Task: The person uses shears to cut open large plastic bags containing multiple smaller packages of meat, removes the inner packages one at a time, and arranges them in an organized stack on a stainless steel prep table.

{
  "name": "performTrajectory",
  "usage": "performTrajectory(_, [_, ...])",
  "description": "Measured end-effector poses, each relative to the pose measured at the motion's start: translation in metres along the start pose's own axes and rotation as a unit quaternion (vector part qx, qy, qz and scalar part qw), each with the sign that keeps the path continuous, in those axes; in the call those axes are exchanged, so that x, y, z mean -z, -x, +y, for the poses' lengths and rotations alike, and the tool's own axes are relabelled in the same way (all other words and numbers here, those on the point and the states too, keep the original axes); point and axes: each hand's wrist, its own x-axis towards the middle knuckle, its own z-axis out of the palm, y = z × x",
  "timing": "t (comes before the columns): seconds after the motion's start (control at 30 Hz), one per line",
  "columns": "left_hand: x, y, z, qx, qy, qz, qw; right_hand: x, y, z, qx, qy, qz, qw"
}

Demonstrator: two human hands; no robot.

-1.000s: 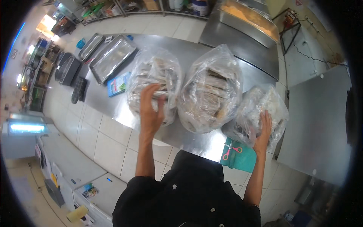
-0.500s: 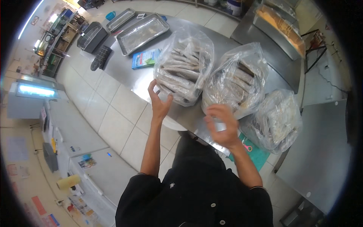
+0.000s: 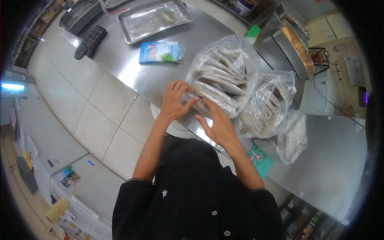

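Note:
A big clear plastic bag [image 3: 222,76], stuffed with flat pale fish-like pieces, lies on the steel counter [image 3: 160,76]. My left hand [image 3: 175,100] rests its fingers on the bag's near left side. My right hand [image 3: 218,125] presses flat against the bag's near edge, fingers apart. Neither hand closes around anything. A second filled bag [image 3: 268,106] lies to the right of the first, and a third, smaller one [image 3: 294,138] sits beyond it.
A blue-green box [image 3: 160,52] lies left of the bags, with a steel tray [image 3: 156,19] behind it. Teal scissors with pink handles [image 3: 258,158] lie near the counter edge. Metal tubs [image 3: 294,44] stand at the back right. Tiled floor is on the left.
My right hand has come left from the second bag to the near edge of the first bag. My left hand stays on that bag. The view has shifted.

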Motion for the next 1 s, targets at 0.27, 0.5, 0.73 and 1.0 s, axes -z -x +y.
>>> performTrajectory(0.27, [-0.003, -0.002, -0.023, 0.058, 0.195, 0.031, 0.979, 0.014, -0.046, -0.008, -0.086, 0.024, -0.021, 0.996])
performTrajectory(0.5, [0.001, -0.009, -0.03, 0.097, 0.28, 0.014, 0.955, -0.001, -0.056, -0.02, -0.029, 0.146, -0.016, 0.989])
performTrajectory(0.73, [0.002, -0.013, -0.025, 0.082, 0.247, -0.025, 0.965, -0.01, -0.05, -0.016, -0.051, 0.18, 0.002, 0.982])
performTrajectory(1.0, [-0.01, -0.01, -0.024, 0.089, 0.27, -0.008, 0.959, -0.017, -0.055, -0.022, -0.067, 0.226, -0.012, 0.972])
